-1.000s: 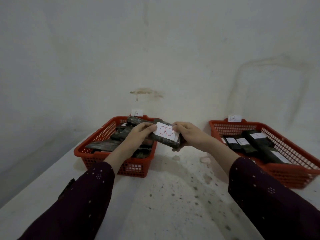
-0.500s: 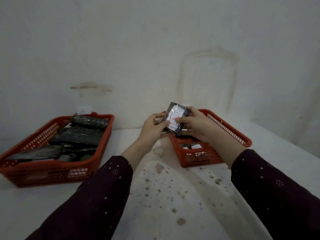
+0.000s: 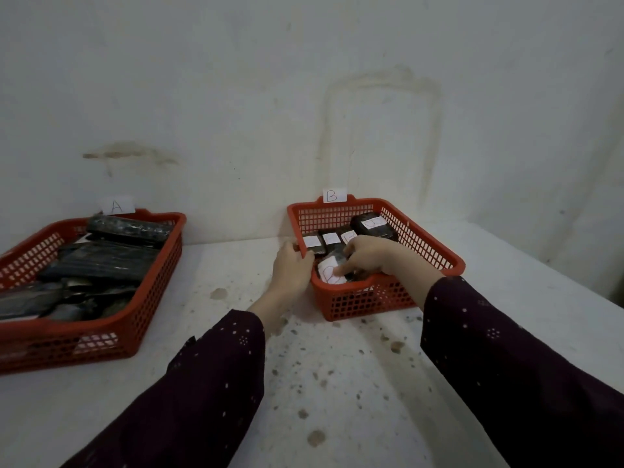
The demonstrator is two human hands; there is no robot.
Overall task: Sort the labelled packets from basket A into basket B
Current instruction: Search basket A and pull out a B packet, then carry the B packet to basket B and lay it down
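Note:
Basket B (image 3: 425,238), a red mesh tray with a white "B" tag, stands right of centre against the wall. Inside it lie several dark packets with white labels (image 3: 373,224). My right hand (image 3: 369,255) reaches into its near left corner, fingers pressed on a dark packet with a red-marked white label (image 3: 329,275). My left hand (image 3: 292,268) rests on the basket's left rim beside that packet; whether it still grips the packet is hidden. Basket A (image 3: 148,298), also red with an "A" tag, sits at the left, filled with several dark packets (image 3: 101,261).
Both baskets stand on a white speckled counter (image 3: 304,383) that meets a stained white wall (image 3: 304,96). The counter's right edge runs diagonally at the far right. A strip of bare counter lies between the two baskets.
Both hands carried the labelled packet from basket A across to basket B and lowered it into the near left corner. My view swung right, then settled on both baskets.

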